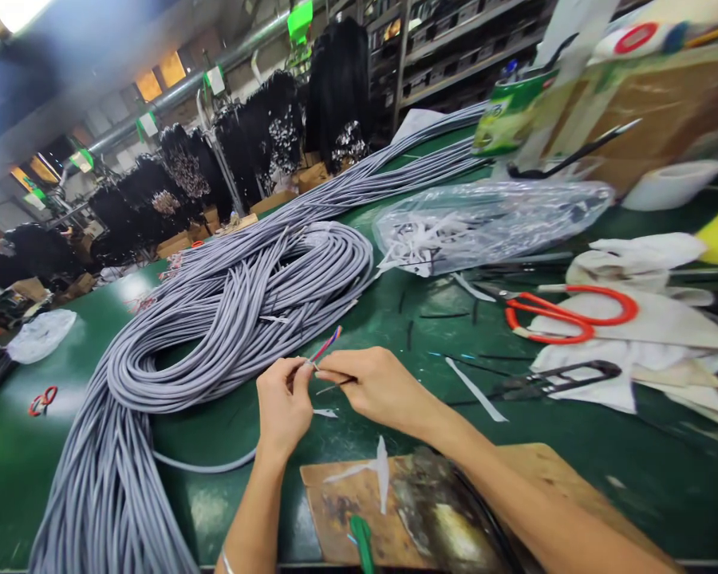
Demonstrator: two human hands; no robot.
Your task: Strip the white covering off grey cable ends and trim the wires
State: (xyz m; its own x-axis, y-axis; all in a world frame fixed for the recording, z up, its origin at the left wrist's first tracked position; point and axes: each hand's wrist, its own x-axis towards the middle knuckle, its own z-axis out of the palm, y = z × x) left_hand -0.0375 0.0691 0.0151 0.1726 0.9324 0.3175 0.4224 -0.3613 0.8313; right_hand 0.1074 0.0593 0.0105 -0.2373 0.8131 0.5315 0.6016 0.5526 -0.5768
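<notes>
My left hand point(284, 410) is closed in a pinch round the end of a grey cable point(207, 469), which runs from its wrist side back to a big bundle. Thin coloured wires point(328, 343), red and blue among them, stick up from the stripped end between my hands. My right hand point(374, 391) pinches at the same spot, its fingertips touching those of my left. A thin dark strip point(335, 386) shows under the right fingers; whether it is held is unclear. Coiled grey cables point(239, 319) lie just beyond my hands.
Red-handled scissors point(574, 315), black snips point(562, 379) and white cloths point(640, 359) lie on the green table point(431, 486) to the right. A plastic bag point(491, 223) sits behind them. Near me are a wooden board point(329, 510) and a green handle point(362, 542). Small red scissors point(42, 401) lie left.
</notes>
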